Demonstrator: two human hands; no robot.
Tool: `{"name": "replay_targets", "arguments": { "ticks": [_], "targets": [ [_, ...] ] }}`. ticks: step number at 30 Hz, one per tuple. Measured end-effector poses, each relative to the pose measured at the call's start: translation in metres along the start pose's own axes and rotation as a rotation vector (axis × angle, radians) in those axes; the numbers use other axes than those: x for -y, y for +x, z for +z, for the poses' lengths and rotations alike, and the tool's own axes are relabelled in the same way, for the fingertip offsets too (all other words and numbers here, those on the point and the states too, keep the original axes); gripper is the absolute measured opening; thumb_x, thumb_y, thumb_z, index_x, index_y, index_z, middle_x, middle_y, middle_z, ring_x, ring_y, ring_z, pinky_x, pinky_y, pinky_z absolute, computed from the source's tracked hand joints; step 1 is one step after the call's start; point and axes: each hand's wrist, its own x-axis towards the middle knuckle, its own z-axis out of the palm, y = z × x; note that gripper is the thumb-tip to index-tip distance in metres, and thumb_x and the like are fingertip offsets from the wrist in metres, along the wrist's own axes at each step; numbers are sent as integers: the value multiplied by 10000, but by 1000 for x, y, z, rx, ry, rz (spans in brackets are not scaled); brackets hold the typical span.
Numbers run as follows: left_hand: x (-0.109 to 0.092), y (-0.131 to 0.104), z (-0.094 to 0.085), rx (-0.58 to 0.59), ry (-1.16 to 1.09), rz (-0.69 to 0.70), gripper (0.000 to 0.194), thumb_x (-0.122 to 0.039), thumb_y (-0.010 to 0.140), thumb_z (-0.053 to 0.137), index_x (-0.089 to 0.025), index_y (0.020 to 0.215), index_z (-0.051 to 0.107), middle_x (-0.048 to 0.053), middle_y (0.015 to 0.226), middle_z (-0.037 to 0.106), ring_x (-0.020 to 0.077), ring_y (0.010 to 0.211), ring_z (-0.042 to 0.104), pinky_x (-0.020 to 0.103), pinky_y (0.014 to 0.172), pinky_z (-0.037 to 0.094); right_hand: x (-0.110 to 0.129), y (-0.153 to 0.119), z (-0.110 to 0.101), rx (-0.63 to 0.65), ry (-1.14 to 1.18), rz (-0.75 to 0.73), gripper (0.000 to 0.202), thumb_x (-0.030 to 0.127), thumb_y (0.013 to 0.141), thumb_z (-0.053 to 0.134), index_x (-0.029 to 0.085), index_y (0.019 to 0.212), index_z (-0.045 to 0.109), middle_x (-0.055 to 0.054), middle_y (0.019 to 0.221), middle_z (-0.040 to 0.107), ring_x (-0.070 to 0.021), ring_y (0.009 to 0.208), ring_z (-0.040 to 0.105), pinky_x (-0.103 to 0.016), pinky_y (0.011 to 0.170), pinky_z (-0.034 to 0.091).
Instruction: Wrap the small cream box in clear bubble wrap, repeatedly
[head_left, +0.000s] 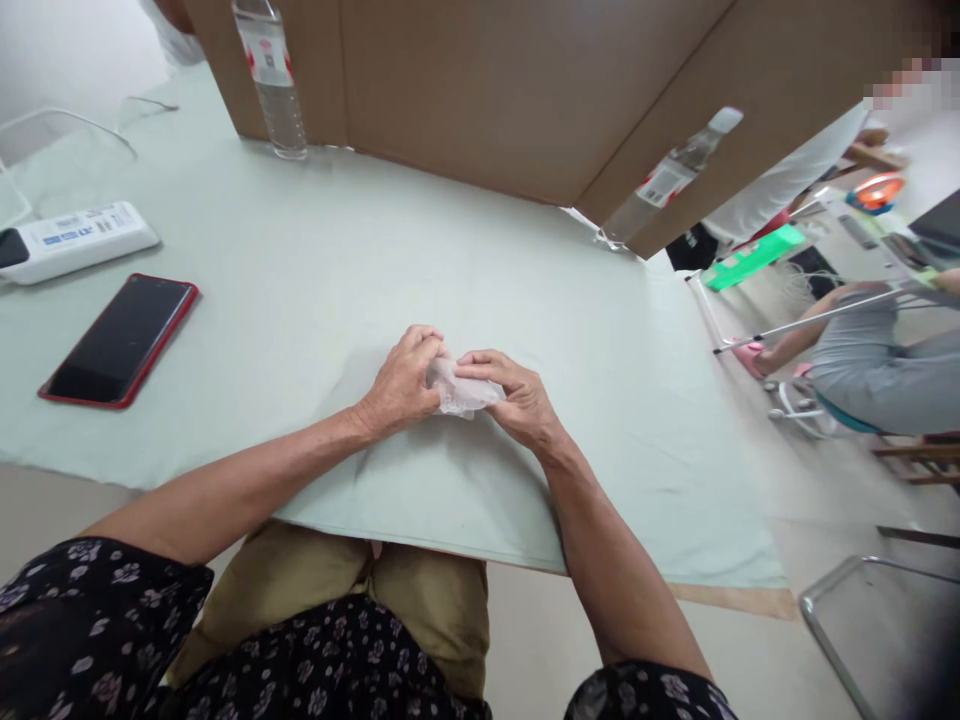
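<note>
A small, crumpled, translucent white piece of thin material [463, 392] is between my two hands, just above the pale green tablecloth. My left hand [407, 382] grips its left side, with the fingers curled round the edge. My right hand [519, 398] pinches its right side between the thumb below and the fingers above. Parts of the material are hidden behind the fingers. It looks like plastic film or a bag, but I cannot tell which.
A red-cased phone [121, 340] and a white power strip [86, 241] lie at the left. Behind stands a cardboard panel [480, 90] with one bottle [276, 95] at its left and another [667, 185] at its right. A seated person [870, 345] is at the right.
</note>
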Motion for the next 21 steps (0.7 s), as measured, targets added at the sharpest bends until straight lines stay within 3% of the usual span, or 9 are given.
{"name": "replay_targets", "arguments": {
  "ticks": [4, 6, 9, 12, 16, 19, 21],
  "targets": [
    [6, 2, -1, 31, -87, 13, 200, -152, 727, 722, -194, 829, 555, 93, 1178, 593, 212, 1062, 600, 316, 849, 509, 6, -3, -19, 256, -94, -102, 548, 500, 831, 768, 314, 1335, 655, -84, 1410, 629, -262, 1354, 550, -489, 1161, 416],
    [10, 3, -1, 43, -113, 5, 194, -167, 724, 714, -195, 825, 550, 74, 1130, 622, 195, 1003, 613, 301, 822, 500, 5, -4, -17, 284, -177, -137, 646, 475, 818, 786, 305, 1409, 589, -98, 1463, 588, -280, 1393, 514, -513, 1165, 411],
    [12, 4, -2, 66, -156, -58, 210, -229, 712, 720, -197, 825, 547, 40, 1028, 655, 179, 917, 628, 298, 814, 498, 3, -5, -2, 119, -312, -139, 476, 359, 886, 687, 292, 1354, 628, -103, 1399, 636, -282, 1316, 574, -513, 1117, 457],
    [8, 5, -4, 65, -201, -105, 246, -305, 698, 729, -192, 849, 570, 41, 1006, 677, 179, 885, 632, 287, 778, 498, 2, -4, 13, -47, -290, -116, 341, 308, 875, 656, 274, 1211, 705, -96, 1278, 703, -272, 1196, 641, -475, 1060, 497],
    [0, 6, -7, 56, -241, -162, 214, -381, 787, 632, -178, 852, 616, 50, 935, 692, 183, 857, 630, 295, 757, 498, 5, -1, 14, -93, -5, 133, 250, 418, 810, 724, 230, 974, 750, -62, 1015, 748, -230, 919, 683, -376, 832, 557],
    [-4, 6, -11, 187, -310, -204, 302, -454, 813, 615, -165, 895, 653, 42, 869, 690, 189, 807, 635, 305, 725, 504, 6, 1, 11, -80, 197, 368, 339, 528, 799, 706, 195, 857, 737, -29, 789, 696, -180, 718, 619, -308, 653, 506],
    [-6, 6, -14, 262, -291, -195, 327, -428, 765, 669, -163, 957, 663, 33, 881, 693, 190, 793, 635, 301, 699, 497, 6, 2, 11, -82, 250, 430, 396, 570, 782, 711, 178, 839, 726, -18, 733, 662, -157, 662, 571, -279, 594, 457]
  ]
}}
